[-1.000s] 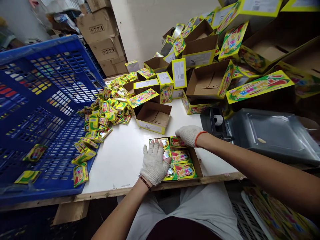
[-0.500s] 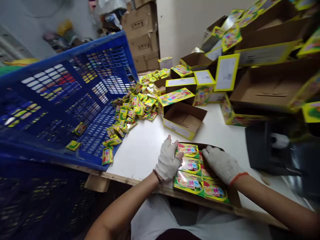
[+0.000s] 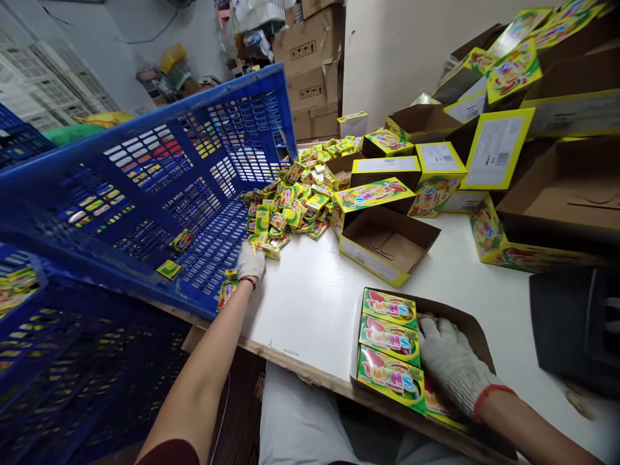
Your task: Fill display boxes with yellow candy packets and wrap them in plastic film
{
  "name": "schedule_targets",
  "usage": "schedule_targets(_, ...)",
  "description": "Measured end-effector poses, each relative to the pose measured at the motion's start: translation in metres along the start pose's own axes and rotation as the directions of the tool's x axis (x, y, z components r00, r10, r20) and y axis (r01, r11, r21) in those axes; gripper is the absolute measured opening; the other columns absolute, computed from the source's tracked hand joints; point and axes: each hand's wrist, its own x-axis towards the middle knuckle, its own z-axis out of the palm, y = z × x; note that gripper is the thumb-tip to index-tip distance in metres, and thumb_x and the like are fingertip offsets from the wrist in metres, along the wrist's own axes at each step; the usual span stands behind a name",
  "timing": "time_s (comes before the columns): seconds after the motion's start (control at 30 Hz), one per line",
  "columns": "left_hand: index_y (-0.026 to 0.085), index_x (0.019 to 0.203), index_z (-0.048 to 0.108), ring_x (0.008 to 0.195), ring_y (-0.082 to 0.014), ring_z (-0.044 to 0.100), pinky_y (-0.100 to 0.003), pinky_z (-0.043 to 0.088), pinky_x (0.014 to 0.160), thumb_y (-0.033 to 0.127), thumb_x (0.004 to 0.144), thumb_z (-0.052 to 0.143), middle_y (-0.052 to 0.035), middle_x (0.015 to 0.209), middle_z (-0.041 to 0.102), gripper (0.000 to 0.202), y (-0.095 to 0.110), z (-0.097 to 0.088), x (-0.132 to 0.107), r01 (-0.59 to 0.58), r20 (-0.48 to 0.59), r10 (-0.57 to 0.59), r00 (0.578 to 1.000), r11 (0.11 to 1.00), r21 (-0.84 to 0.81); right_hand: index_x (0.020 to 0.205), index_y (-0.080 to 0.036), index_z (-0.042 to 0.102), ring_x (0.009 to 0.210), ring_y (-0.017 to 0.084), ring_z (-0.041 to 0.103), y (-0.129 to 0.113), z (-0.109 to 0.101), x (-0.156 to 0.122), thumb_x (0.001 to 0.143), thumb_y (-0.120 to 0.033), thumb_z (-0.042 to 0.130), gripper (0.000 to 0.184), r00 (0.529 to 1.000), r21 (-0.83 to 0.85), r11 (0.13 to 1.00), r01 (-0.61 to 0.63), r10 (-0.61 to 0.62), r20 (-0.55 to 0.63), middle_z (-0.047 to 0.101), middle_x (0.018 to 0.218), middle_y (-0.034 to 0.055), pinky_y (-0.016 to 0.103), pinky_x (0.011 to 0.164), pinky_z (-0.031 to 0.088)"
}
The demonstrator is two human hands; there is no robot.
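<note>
Left hand (image 3: 250, 263) at sachets (image 3: 285, 206), right (image 3: 455, 365) in carton (image 3: 467, 325)

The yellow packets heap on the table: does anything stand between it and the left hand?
Nothing visible: the gloved left hand touches the edge of the heap of yellow packets; the blue plastic crate lies beside the hand.

A white table (image 3: 310, 303) carries a heap of small yellow packets (image 3: 290, 206) and open cardboard cartons (image 3: 387, 248).

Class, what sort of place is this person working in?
Probably a packing room: loose yellow sachets heaped on a white bench, a blue plastic crate, stacked cardboard cartons, and an open box of Twins packs.
</note>
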Motion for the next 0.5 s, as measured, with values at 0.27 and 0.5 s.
schedule_targets(0.27,0.021,0.093,0.05,0.088,-0.0191,0.063,-0.032,0.053,0.08,0.044,0.09,0.048,-0.0051,0.094,0.063,0.023,0.035,0.013,-0.112,-0.041,0.189,0.161,0.969,0.854,-0.519,0.119,-0.015,0.067,0.111,0.026,0.064,0.032,-0.038,-0.005,0.078,-0.005,0.043,0.049,0.993,0.509,0.86,0.021,-0.077,0.089,0.065,0.121,0.0165,0.037,0.099,0.051)
schedule_targets(0.5,0.02,0.102,0.051,0.082,-0.0178,0.067,-0.031,0.056,0.07,0.055,0.088,0.055,-0.0083,0.101,0.067,0.038,0.095,0.002,-0.19,0.163,0.37,0.484,0.793,0.417,-0.894,0.118,-0.018,0.059,0.092,0.024,0.067,0.027,-0.121,-0.007,0.093,-0.038,0.044,0.035,0.954,0.846,0.533,0.039,0.23,-0.189,0.069,0.11,0.0122,0.036,0.08,0.056)
